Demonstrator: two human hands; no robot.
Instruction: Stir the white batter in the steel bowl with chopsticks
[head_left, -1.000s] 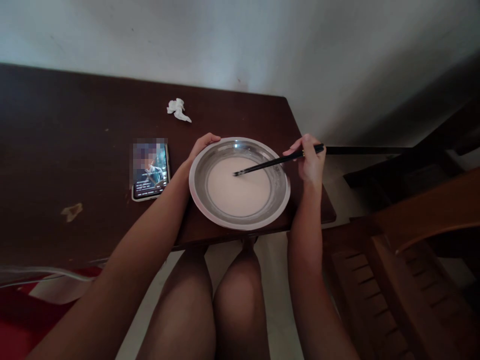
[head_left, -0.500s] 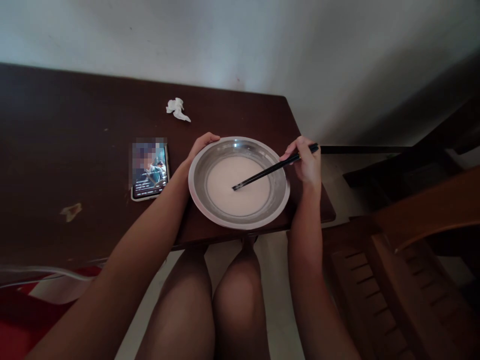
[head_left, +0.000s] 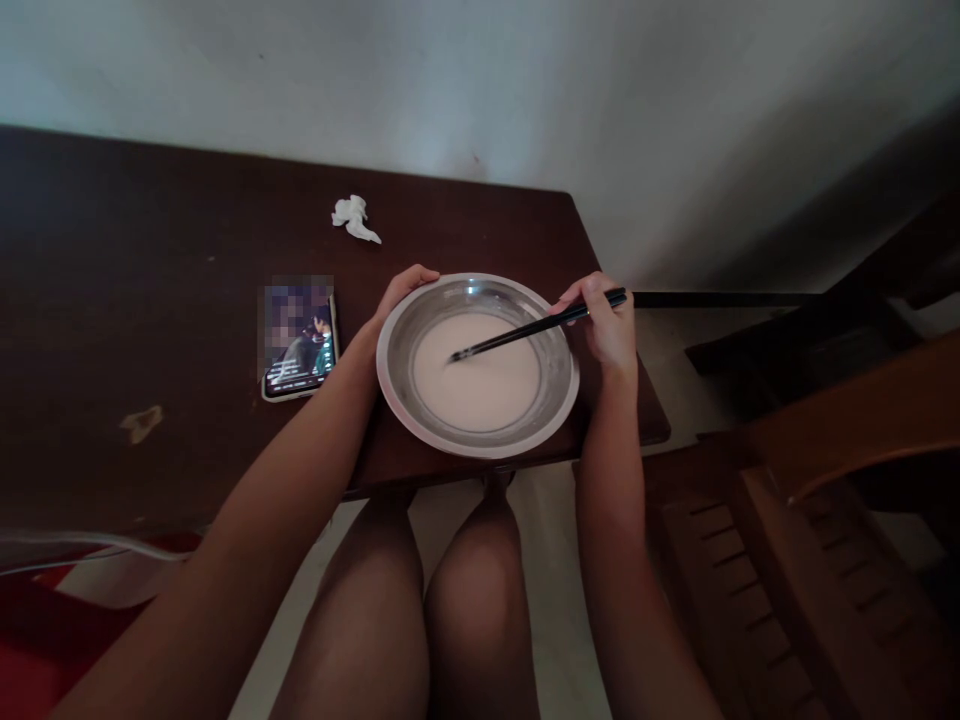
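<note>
A wide metal bowl (head_left: 395, 395) stands near the front edge of the dark table, holding a milky off-white liquid (head_left: 480, 395). My left hand (head_left: 405, 290) grips the bowl's left rim, its fingers partly hidden behind the metal. In my right hand (head_left: 604, 320), at the bowl's right side, black chopsticks (head_left: 536, 327) are held close together. They slant down to the left over the bowl, and their tips dip into the liquid.
A phone (head_left: 300, 340) with its screen lit lies left of the bowl. Behind it is a crumpled white tissue (head_left: 356, 218). A pale patch (head_left: 142, 424) marks the table (head_left: 187, 230). The wall rises at the back, and a wooden chair (head_left: 750, 590) stands at the right.
The chopstick tips have swept left and slightly away from me through the liquid, my right hand shifting a little left with them. The bowl and my left hand stay put. The phone's picture differs.
</note>
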